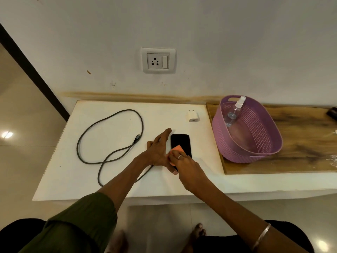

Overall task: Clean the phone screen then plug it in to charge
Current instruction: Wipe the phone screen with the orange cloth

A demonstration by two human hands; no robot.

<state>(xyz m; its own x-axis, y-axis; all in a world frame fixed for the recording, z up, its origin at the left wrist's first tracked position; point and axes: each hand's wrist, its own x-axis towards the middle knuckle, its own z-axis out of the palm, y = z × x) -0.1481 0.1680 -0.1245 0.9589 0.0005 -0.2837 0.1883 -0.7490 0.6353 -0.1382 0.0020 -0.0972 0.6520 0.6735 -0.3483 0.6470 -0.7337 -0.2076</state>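
Both forearms reach over the white table (60, 179); right hand (184, 164) presses an orange cloth (177, 149) onto the black phone (181, 143); left hand (158, 149), fingers spread and holding nothing, braces the phone's left edge; cable (109, 136) left of the phone, charger plug (193, 116) behind it.

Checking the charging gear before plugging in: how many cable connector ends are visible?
1: the connector lies on the white board left of the left hand. The cable's other end runs hidden under the left forearm.
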